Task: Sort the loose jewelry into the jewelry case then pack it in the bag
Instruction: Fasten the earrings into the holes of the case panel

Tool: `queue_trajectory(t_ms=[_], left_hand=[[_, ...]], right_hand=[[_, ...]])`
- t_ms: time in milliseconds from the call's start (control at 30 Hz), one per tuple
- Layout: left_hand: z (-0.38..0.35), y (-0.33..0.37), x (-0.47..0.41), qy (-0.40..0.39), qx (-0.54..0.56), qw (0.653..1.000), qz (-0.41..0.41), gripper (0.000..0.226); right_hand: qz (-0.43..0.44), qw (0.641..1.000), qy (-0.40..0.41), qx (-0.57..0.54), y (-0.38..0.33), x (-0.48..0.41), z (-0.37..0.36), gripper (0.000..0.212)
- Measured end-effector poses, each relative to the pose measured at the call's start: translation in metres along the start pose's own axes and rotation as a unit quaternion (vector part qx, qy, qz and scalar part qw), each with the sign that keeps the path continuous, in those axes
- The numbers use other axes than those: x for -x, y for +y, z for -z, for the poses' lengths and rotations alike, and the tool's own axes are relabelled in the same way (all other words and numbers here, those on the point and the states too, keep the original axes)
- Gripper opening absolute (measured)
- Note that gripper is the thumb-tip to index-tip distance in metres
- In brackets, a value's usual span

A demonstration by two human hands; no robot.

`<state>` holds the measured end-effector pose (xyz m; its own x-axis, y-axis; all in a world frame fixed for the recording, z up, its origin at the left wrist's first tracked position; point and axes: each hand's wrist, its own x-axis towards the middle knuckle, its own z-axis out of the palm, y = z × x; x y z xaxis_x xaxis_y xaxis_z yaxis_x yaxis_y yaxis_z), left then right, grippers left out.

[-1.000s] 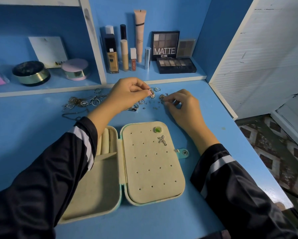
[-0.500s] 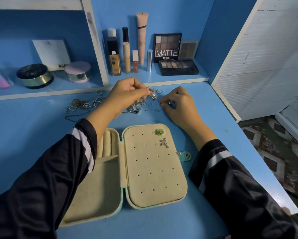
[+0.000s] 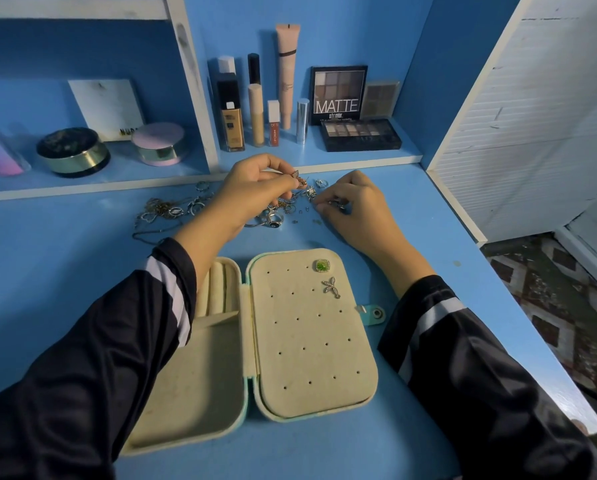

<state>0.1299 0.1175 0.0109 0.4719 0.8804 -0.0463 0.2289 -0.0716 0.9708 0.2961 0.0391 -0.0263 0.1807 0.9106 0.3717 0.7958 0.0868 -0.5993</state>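
Note:
An open cream jewelry case (image 3: 311, 358) with a mint rim lies on the blue desk. Its perforated right panel carries a green square stud (image 3: 322, 265) and a silver butterfly earring (image 3: 331, 287). Beyond the case lies a scatter of loose jewelry (image 3: 172, 211), rings and chains. My left hand (image 3: 255, 195) pinches a small rose-gold earring (image 3: 299, 178) above the pile. My right hand (image 3: 352, 206) rests on the desk with fingertips pinching a tiny silver piece (image 3: 337, 203). No bag is in view.
A low shelf (image 3: 359, 160) behind the jewelry holds makeup bottles (image 3: 231, 123), eyeshadow palettes (image 3: 359, 133) and compacts (image 3: 72, 152). A white partition (image 3: 193, 81) divides the shelf. The desk's right edge (image 3: 518, 306) drops to a patterned floor.
My left hand has lifted the earring slightly and shifted left over the pile. My right hand has slid a little left toward the small pieces. The view moved closer.

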Motion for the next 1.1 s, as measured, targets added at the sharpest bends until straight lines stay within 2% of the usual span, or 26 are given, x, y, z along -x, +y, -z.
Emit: queue_trajectory(t_ms=[467,1100], left_hand=[[-0.0002,-0.0003,-0.0016,0.015,0.005,1.000,0.012,0.010],[-0.0003,0.0042,0.0056,-0.048,0.067,0.997,-0.005,0.028]], right_hand=[[0.014,1.000,-0.015,0.020,-0.0039,-0.0079,-0.0072,0.014],[0.033,0.999,-0.029,0.022,-0.0038,-0.0091,-0.0090,0.015]])
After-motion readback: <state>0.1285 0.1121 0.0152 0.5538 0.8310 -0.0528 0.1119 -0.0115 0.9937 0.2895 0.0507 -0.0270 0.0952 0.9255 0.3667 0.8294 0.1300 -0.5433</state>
